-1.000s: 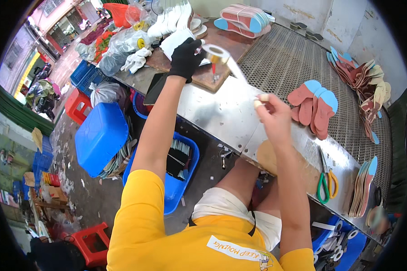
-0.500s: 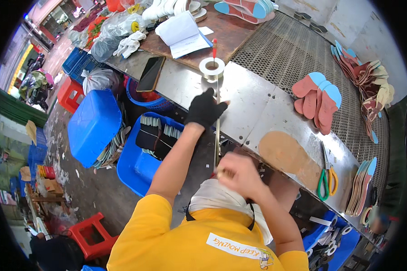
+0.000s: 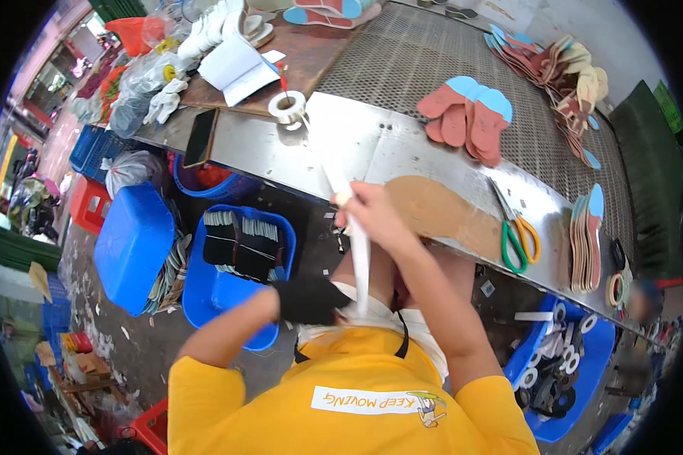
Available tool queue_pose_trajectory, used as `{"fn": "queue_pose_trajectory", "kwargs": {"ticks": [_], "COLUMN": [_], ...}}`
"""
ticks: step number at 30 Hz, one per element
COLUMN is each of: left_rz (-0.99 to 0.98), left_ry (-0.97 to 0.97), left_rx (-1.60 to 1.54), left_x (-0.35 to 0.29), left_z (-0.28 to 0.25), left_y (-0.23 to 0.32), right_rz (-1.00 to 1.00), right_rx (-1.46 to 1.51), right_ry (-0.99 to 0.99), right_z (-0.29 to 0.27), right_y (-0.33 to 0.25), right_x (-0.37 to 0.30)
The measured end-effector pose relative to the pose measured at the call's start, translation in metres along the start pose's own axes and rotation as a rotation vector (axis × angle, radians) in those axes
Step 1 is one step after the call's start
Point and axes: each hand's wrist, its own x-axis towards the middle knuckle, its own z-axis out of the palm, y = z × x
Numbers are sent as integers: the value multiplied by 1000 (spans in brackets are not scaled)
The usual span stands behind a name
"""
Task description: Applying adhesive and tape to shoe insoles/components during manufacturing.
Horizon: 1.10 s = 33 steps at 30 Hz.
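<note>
The right hand (image 3: 372,216) has its grip pinched narrow on a white strip (image 3: 362,269), with the thumb and fingers closed around its upper part. The strip hangs in front of the person's lap: a short piece rises above the fingers toward the near edge of the metal worktop (image 3: 254,144), and the longer piece drops almost straight to the white shorts (image 3: 425,334). The left hand (image 3: 309,303), in a black glove with bare fingertips, is low by the strip's bottom end; it is blurred, so I cannot tell whether its grip is on the strip or just beside it.

On the worktop, a tape roll (image 3: 290,115) lies flat, with a red-handled tool (image 3: 283,76) upright at it and an open notebook (image 3: 237,70) behind. A dark phone (image 3: 201,137) lies to the left of the roll. To the right, a brown insole-shaped sheet (image 3: 440,212) lies at the near edge, next to scissors (image 3: 514,235) with one green and one yellow handle. Beyond these, a group of pink insoles (image 3: 467,125) with blue ends lies by the mesh rack (image 3: 395,57), and an insole stack (image 3: 587,239) sits near the worktop's right end.

Below the worktop, a blue tub (image 3: 235,292) on the left holds black bundles (image 3: 243,246), and a blue bin (image 3: 565,428) on the right holds loose tape rolls (image 3: 560,390)
</note>
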Motion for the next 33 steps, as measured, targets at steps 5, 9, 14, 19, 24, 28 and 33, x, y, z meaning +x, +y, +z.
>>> {"fn": "queue_pose_trajectory", "kwargs": {"ticks": [5,9,14,19,24,28,33], "left_rz": [-468,-159,122,-6,208,138,171], "left_ry": [437,550,719,487,393,105,-2], "left_rx": [-244,-1004,-1826,-888,-248,-123,-183], "left_x": [-79,-12,124,134,168,190,160], "left_z": [-81,-87,-17,13,83,115,61], "left_y": [-54,-42,-34,47,79,113,60], "right_rz": [-52,-138,-4,447,176,163,87], "right_rx": [230,407,633,107,-42,58,300], "right_ry": [-180,-289,-378,276,84,-36,37], "right_z": [-73,-79,-95,-149,-114,-55,-78], "right_y": [-4,33,53,62,9,4,9], "right_x": [-116,-210,-292,-325,-191,-77,-92]}}
